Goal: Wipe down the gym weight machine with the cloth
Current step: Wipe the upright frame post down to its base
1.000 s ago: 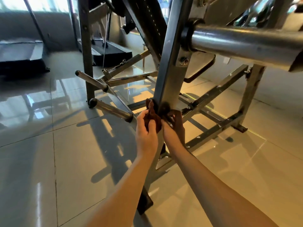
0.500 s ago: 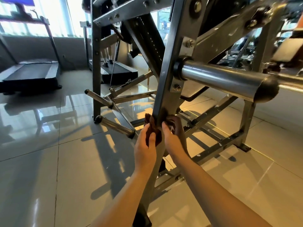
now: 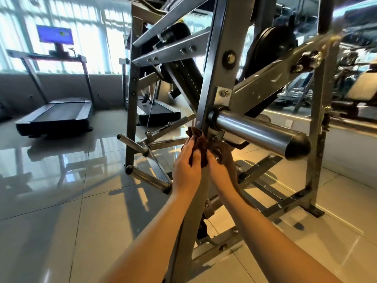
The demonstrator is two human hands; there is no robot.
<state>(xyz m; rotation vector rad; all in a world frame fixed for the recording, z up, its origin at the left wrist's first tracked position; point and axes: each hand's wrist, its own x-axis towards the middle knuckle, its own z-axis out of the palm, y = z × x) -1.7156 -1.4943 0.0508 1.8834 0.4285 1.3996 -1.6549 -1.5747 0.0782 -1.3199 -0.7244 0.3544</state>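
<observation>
A grey steel weight machine fills the view; its slanted upright post [image 3: 219, 64] runs down the middle. A dark brown cloth [image 3: 199, 139] is wrapped around the post just below the chrome weight peg [image 3: 257, 133]. My left hand [image 3: 186, 168] grips the cloth on the post's left side. On the right side my right hand [image 3: 221, 166] holds the cloth's other end, with its fingers curled behind the post and partly hidden.
Two shorter chrome pegs [image 3: 146, 178] stick out low on the left of the frame. Base rails [image 3: 285, 203] cross the glossy tiled floor on the right. A treadmill [image 3: 55, 117] stands at the back left, another with a person's legs on it behind the machine.
Both hands have slid the cloth up the post toward the chrome peg. The view has tilted upward, showing more of the upper frame and the treadmills.
</observation>
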